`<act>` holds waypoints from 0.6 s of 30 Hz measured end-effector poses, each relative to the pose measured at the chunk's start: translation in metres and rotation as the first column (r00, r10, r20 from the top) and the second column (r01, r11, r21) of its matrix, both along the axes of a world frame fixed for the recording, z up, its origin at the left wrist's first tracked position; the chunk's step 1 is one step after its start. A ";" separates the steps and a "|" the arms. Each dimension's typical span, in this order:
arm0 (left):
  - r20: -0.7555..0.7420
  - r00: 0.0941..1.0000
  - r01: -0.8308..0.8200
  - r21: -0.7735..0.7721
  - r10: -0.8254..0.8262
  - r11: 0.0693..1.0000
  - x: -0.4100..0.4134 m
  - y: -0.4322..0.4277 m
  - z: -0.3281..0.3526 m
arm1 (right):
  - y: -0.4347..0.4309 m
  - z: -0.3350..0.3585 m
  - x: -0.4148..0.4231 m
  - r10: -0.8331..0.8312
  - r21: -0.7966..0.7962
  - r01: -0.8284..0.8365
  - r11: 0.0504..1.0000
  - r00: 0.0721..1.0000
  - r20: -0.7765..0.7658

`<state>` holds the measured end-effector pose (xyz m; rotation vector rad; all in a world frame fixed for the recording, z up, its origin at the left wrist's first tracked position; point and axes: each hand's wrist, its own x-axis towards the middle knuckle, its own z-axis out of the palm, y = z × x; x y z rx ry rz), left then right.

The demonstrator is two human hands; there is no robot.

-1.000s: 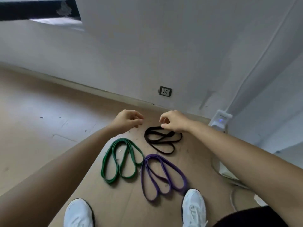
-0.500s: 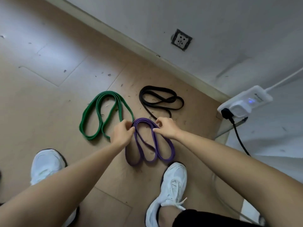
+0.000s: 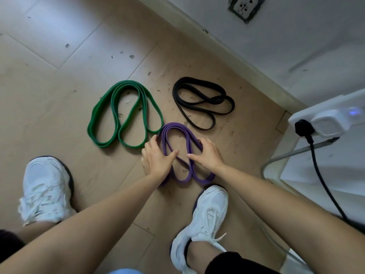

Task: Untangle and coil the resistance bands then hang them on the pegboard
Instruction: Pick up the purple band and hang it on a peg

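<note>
Three coiled resistance bands lie on the brown floor: a green band (image 3: 128, 84) at left, a black band (image 3: 197, 81) at upper right, and a purple band (image 3: 173, 125) nearest me. My left hand (image 3: 156, 158) grips the purple coil's left side, thumb laid across the strands into the loop. My right hand (image 3: 206, 155) grips its right side the same way. The lower left part of the purple coil is hidden under my left wrist. No pegboard is in view.
My white shoes (image 3: 46, 188) (image 3: 205, 220) stand on either side, close below the purple band. A wall with a socket (image 3: 245, 6) and baseboard runs behind. A white power strip (image 3: 325, 121) with a black plug and cable (image 3: 324, 184) lies at right. Small debris dots the floor.
My hands left the black band and came down to the purple one. Since half a second ago they have slid from its top arc to its two sides. The view has tilted down.
</note>
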<state>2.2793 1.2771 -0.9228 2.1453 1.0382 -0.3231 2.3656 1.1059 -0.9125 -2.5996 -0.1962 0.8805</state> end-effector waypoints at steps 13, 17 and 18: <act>0.060 0.994 -0.061 -0.360 0.088 0.931 0.001 0.013 0.004 | 0.017 0.018 -0.014 -0.068 0.070 0.074 0.995 0.994 -0.085; 0.149 0.981 -0.029 -0.531 0.128 0.847 -0.008 0.034 0.031 | 0.011 0.053 -0.009 -0.129 0.202 0.162 0.966 0.977 -0.169; 0.172 0.977 -0.008 -0.547 0.122 0.837 -0.007 0.039 0.041 | 0.012 0.064 -0.005 -0.134 0.234 0.176 0.956 0.974 -0.185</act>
